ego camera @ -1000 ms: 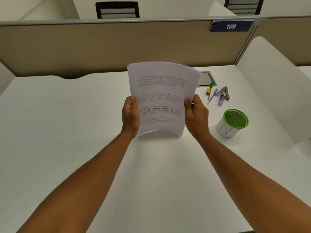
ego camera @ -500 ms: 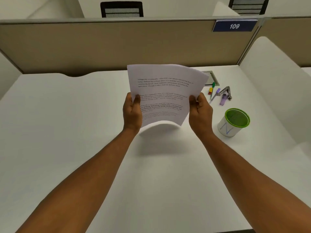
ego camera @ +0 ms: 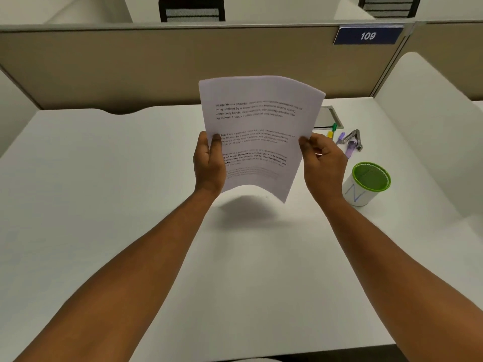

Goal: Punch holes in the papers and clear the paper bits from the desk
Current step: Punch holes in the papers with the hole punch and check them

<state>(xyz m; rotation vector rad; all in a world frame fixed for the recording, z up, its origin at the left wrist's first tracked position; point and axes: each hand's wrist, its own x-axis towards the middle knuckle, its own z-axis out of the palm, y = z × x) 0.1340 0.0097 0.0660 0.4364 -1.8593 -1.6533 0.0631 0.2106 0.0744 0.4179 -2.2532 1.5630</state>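
Two bare forearms are being stretched forward from the near edge over the white bench (ego camera: pixel 104 231); above its middle a stack of printed papers (ego camera: pixel 258 131) is being held clear of the surface, and a soft shadow is being cast on the bench just beneath the lower edge; the left edge of the stack is being gripped by the left hand (ego camera: pixel 209 163), with the thumb laid across the printed face and the fingers curled behind; the right edge is being pinched by the right hand (ego camera: pixel 322 163), the thumb pressed on the front near the margin; the sheets are being bowed, the bottom edge curling toward the viewer and the top corners fanning slightly apart; to the right of the right hand a white cup with a green rim (ego camera: pixel 366 184) is being kept upright on the bench, a blue mark showing on its side; farther back, a metal hole punch (ego camera: pixel 354 139) is being left lying beside a purple marker (ego camera: pixel 349 148) and a yellow and green marker (ego camera: pixel 332 130); behind these a grey framed panel (ego camera: pixel 326 117) is being partly hidden by the papers; at the far side the bench is being closed off by a beige partition (ego camera: pixel 130 69) on which a blue plate reading 109 (ego camera: pixel 368 35) is being displayed.
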